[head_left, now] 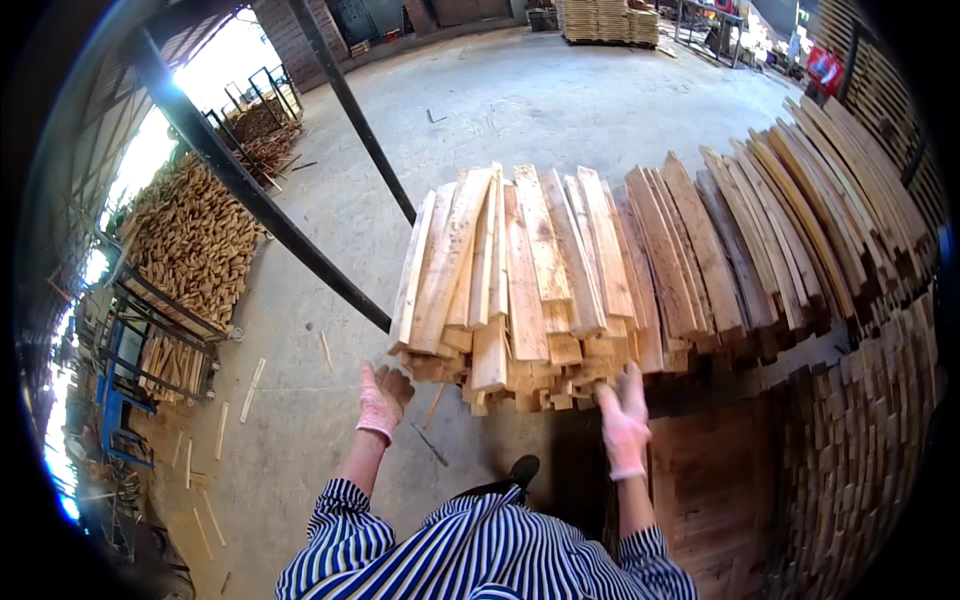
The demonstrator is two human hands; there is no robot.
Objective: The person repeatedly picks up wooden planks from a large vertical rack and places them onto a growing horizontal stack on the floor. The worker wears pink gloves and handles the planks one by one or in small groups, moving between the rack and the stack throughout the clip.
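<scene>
A loose pile of sawn wooden boards (525, 270) lies ahead of me, its uneven near ends pointing my way. My left hand (384, 400), in a pinkish work glove, is beside the pile's near left corner, thumb raised and fingers apart, with nothing in it. The other glove covers my right hand (624, 422), which is held up close to the board ends on the right side of the pile. Its fingers are stretched out; whether they touch the wood I cannot tell. Darker boards (690, 250) continue the row rightward.
Black metal posts (270, 215) slant across the left. Beyond them sits a big heap of cut wood pieces (190, 235), with loose sticks (252, 390) on the concrete floor (480, 110). Stacked lumber (860, 440) rises at the right, and another stack (605, 22) stands far back.
</scene>
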